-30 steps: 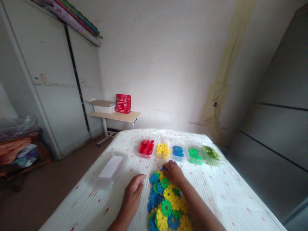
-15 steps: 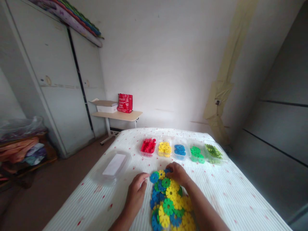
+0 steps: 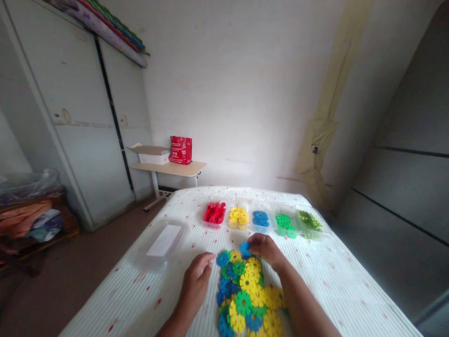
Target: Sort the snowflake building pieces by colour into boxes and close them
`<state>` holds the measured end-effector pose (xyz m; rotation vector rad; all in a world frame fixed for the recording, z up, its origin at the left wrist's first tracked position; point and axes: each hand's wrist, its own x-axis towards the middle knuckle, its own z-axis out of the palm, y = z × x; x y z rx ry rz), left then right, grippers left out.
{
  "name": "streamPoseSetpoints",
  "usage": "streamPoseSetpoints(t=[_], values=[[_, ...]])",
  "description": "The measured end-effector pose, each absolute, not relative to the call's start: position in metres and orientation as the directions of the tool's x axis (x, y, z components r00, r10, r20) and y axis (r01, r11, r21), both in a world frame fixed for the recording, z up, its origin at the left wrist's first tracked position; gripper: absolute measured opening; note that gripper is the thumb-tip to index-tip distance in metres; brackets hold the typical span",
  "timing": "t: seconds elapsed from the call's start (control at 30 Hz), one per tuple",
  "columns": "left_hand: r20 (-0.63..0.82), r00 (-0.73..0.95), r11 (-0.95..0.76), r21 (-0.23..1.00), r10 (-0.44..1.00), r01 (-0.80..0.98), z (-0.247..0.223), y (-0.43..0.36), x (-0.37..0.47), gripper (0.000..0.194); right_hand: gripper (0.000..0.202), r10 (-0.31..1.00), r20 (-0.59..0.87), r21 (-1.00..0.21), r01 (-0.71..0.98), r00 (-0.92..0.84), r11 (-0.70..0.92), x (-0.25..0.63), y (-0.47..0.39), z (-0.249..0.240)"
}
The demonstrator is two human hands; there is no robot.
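Against a plain off-white wall (image 3: 228, 93), in a dim room with tall grey sliding doors (image 3: 66, 159) at left and rolled patterned fabric (image 3: 105, 30) on top. Farther back, beside the doors, a small beige-topped side desk (image 3: 189, 169) bearing a shiny red printed bag (image 3: 181, 150) next to a white box (image 3: 153, 158) with a brownish top. In the foreground, a large desk (image 3: 336, 281) under white ribbed cloth with small red marks.

Across the far part, set in a row, five clear plastic boxes (image 3: 260, 229) of small pieces: from left to right red, yellow, blue, green and yellowish green. Toward the left edge, apart from the row, a clear plastic container (image 3: 159, 265) with a white rectangle (image 3: 164, 240) on or under it; cannot tell which.

Closest to the viewer, a loose overlapping pile of blue, green and yellow flower-shaped plastic discs (image 3: 247, 282). At its far end, pinched in the grip of the right hand (image 3: 264, 247) by its right side, one blue notched disc (image 3: 244, 249); cannot tell whether touching the pile. Just left of the pile, the left hand (image 3: 197, 277), thumb and fingers curved and slightly spread, with fingertips near another blue disc (image 3: 223, 259).
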<state>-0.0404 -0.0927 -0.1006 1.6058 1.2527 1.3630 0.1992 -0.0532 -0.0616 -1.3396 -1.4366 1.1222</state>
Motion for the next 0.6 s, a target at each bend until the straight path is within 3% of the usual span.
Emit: streamPoseSetpoints(t=[0.13, 0.27, 0.33, 0.43, 0.6], values=[[0.347, -0.023, -0.330, 0.909, 0.938, 0.255, -0.100, -0.093, -0.041, 0.027, 0.016, 0.998, 0.058, -0.983, 0.175, -0.003, 0.058, 0.205, -0.052, -0.055], [0.358, -0.004, -0.343, 0.898, 0.934, 0.276, -0.104, -0.092, -0.041, 0.025, 0.017, 0.959, 0.228, -0.960, 0.205, 0.166, 0.193, 0.217, -0.049, -0.040], [0.360, -0.005, -0.344, 0.895, 0.933, 0.285, -0.105, -0.091, -0.040, 0.025, 0.019, 0.901, 0.337, -0.909, 0.342, 0.273, 0.237, 0.224, -0.047, -0.030], [0.364, -0.010, -0.345, 0.890, 0.931, 0.297, -0.105, -0.092, -0.040, 0.025, 0.021, 0.840, 0.441, -0.771, 0.613, 0.317, 0.173, 0.234, -0.039, -0.015], [0.359, -0.015, -0.337, 0.888, 0.933, 0.312, -0.100, -0.092, -0.040, 0.025, 0.026, 0.844, 0.455, -0.499, 0.866, 0.285, -0.024, 0.240, -0.024, 0.002]])
